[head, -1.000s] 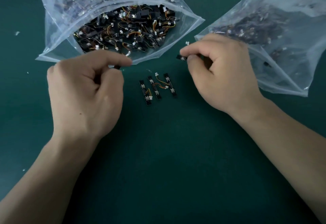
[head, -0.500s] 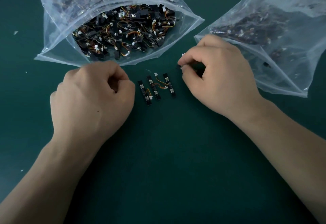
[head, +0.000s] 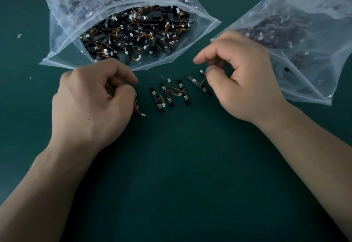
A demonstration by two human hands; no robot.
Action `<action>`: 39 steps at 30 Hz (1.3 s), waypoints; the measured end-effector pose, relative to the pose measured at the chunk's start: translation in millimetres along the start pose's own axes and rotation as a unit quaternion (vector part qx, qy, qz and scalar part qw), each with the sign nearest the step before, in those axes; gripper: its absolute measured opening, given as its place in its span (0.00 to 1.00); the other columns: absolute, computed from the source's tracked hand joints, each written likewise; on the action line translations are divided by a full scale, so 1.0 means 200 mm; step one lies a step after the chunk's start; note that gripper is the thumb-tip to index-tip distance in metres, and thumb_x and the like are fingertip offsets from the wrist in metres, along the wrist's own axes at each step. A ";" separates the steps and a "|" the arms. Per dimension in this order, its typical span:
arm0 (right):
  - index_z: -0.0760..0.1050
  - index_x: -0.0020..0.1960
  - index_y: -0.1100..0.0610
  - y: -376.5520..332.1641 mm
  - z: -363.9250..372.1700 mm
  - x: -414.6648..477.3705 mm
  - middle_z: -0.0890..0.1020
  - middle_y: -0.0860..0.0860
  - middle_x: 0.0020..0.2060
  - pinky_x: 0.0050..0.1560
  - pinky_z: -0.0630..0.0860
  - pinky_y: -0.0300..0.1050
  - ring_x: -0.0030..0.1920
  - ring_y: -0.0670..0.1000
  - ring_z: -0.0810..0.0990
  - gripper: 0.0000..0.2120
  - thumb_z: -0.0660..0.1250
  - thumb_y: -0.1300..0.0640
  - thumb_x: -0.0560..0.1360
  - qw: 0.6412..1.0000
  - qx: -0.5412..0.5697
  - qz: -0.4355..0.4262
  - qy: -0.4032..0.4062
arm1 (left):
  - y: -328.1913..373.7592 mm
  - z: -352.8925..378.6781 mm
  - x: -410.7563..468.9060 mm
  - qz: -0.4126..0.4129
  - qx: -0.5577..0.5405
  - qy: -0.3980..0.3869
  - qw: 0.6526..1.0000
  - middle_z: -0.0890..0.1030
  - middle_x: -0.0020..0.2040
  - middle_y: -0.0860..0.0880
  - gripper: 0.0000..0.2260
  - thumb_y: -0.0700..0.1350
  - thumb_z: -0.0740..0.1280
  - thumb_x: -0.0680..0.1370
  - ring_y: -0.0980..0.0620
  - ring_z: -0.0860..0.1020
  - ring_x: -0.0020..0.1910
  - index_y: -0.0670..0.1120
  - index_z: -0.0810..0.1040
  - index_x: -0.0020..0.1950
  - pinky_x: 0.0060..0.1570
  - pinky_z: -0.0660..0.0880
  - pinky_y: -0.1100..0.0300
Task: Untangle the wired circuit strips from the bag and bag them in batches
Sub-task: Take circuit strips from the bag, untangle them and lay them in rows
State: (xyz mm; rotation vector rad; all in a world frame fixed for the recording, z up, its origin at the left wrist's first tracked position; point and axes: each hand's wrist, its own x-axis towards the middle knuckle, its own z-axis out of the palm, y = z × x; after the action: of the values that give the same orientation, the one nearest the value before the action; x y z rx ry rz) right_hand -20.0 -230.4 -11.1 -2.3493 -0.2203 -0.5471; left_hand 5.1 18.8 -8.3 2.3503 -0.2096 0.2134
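The left hand (head: 91,104) curls its fingers round a wired strip (head: 137,106) that is mostly hidden, its white plug poking out below. Just right of it, three loose strips (head: 169,94) lie on the dark green mat (head: 190,165). Past them a tilted strip (head: 199,87) has its wire against the thumb of the right hand (head: 242,81); I cannot tell whether it is pinched. Beyond the grip gapes the open bag (head: 62,57), and a second bag (head: 308,81) lies behind the right hand. Half a second ago only three strips lay out.

A fourth strip (head: 199,88) now lies at 3 o'clock of the row of three strips (head: 169,94), beside the right hand (head: 245,81), while the left hand (head: 91,104) brings a wired strip (head: 137,106) down at 9 o'clock.
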 end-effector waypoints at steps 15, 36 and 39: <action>0.83 0.56 0.46 -0.02 0.00 0.02 0.75 0.44 0.47 0.43 0.72 0.46 0.44 0.42 0.73 0.19 0.62 0.57 0.70 0.986 -0.056 0.059 -0.143 | 0.03 0.00 -0.01 0.038 0.099 -0.047 0.993 0.79 0.41 0.63 0.10 0.53 0.64 0.66 0.56 0.77 0.34 0.57 0.78 0.45 0.40 0.76 0.53; 0.81 0.57 0.49 -0.03 -0.01 0.02 0.76 0.47 0.48 0.53 0.71 0.44 0.51 0.48 0.74 0.14 0.65 0.53 0.72 0.982 -0.074 0.039 -0.171 | 0.02 0.00 0.00 0.035 0.057 -0.041 0.997 0.80 0.41 0.67 0.10 0.52 0.63 0.68 0.62 0.77 0.38 0.60 0.78 0.47 0.39 0.72 0.58; 0.81 0.56 0.48 -0.02 0.00 0.02 0.76 0.46 0.47 0.53 0.71 0.44 0.50 0.48 0.75 0.13 0.66 0.52 0.73 0.982 -0.073 0.033 -0.170 | 0.03 0.01 0.00 0.033 0.062 -0.038 0.997 0.80 0.41 0.67 0.10 0.52 0.64 0.68 0.62 0.77 0.38 0.60 0.79 0.47 0.40 0.74 0.56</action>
State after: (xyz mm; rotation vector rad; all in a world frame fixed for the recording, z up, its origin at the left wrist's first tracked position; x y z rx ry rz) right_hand -17.6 -227.6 -5.9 -2.5752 -0.2652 -0.1286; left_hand 3.1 14.4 -5.8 2.4784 -0.3201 0.1736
